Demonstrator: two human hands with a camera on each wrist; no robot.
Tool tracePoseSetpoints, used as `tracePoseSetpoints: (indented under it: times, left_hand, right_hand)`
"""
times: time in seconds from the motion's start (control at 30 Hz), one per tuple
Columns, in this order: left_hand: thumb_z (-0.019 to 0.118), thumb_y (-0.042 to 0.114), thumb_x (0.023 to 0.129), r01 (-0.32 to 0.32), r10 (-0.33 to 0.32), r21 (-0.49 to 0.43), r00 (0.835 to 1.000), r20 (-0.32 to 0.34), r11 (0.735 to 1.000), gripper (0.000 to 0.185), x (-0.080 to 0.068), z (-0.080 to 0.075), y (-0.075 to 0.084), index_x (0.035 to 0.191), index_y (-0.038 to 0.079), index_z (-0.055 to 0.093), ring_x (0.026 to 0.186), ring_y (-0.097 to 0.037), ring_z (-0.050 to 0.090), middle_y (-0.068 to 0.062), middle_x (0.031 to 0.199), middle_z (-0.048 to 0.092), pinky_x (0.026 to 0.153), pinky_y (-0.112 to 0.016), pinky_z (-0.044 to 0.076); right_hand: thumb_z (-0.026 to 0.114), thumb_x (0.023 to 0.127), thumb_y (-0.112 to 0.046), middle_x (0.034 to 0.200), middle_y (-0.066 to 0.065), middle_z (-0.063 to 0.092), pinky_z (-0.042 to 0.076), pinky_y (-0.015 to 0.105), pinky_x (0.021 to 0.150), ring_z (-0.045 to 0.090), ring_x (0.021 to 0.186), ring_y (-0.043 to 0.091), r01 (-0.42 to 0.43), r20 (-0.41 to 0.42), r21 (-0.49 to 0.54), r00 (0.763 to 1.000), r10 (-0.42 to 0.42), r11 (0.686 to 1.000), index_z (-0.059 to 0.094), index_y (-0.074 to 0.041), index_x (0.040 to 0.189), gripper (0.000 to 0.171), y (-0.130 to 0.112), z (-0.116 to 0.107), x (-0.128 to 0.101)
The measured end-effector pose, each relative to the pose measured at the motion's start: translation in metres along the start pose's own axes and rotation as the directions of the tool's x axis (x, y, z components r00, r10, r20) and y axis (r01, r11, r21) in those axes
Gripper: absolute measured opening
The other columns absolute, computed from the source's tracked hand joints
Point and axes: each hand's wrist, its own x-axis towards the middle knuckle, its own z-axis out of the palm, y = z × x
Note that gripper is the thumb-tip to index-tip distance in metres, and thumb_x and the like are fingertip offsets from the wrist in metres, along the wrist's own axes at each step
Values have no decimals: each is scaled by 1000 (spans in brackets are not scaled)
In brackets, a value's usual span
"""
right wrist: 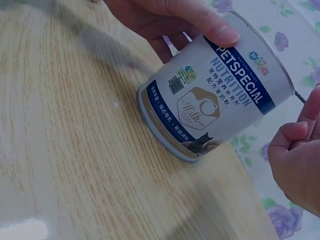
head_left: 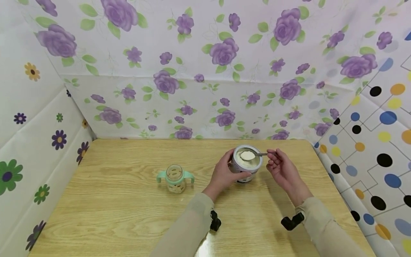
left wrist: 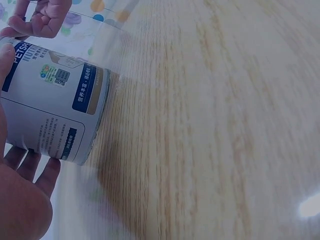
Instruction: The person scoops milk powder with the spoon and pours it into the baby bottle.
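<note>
An open white can of milk powder [head_left: 245,167] stands on the wooden table [head_left: 128,207]. My left hand [head_left: 224,173] grips its side, thumb across the label. My right hand [head_left: 282,167] pinches the handle of a metal spoon [head_left: 252,155], whose bowl, heaped with white powder, hovers over the can's mouth. In the left wrist view the can [left wrist: 55,105] fills the upper left, with my left hand's fingers [left wrist: 30,175] behind it and my right hand [left wrist: 40,17] above. The right wrist view shows the can's label [right wrist: 215,100], my left hand [right wrist: 175,20] and my right hand [right wrist: 300,155].
A small glass baby bottle [head_left: 175,177] with mint-green handles stands without a lid to the left of the can. Flower-patterned sheets wall the table at the back [head_left: 205,107] and left; a dotted sheet [head_left: 369,150] closes the right side.
</note>
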Motion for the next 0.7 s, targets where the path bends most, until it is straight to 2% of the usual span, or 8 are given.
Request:
tracePoseSetpoints:
  times: [0.3,0.7]
  left_hand:
    - [99,39,78,8,-8,-9,1000,6,1000,98,-3,-3,3,160,35,46,134,-11,56,13,149,58,111,-42,50]
    - [98,40,78,15,-15,-1,1000,23,1000,99,-3,-4,7,161,36,44,135,-11,56,13,151,57,111,-42,50]
  right_hand:
    - [42,118,-29,87,2,79,51,25,73,67,71,12,3,20,-45,1000,-2,999,79,-4,106,46,0,4,0]
    - [38,119,-29,87,2,79,52,26,71,69,72,13,-12,31,-10,999,12,1000,79,-4,107,49,-1,4,-1]
